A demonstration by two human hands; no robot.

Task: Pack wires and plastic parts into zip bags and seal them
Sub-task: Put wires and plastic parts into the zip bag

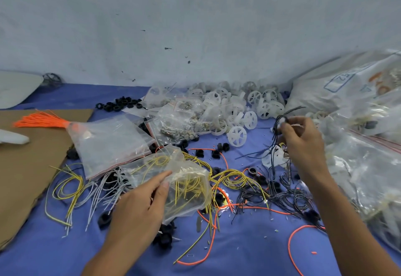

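Left hand [138, 208]: pinches the clear zip bag of yellow wires [186, 186], near centre.
Right hand [301, 141]: pinches thin black wires [276, 136], raised at right.

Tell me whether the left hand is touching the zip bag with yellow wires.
Touching. Head view: the left hand pinches the zip bag at its edge between thumb and fingers.

Small parts-packing workshop bench.
Blue cloth [249, 252] heaped with white plastic wheels [237, 136], cut wires [235, 176] and zip bags [112, 141] of small parts, against a scuffed wall [195, 26].
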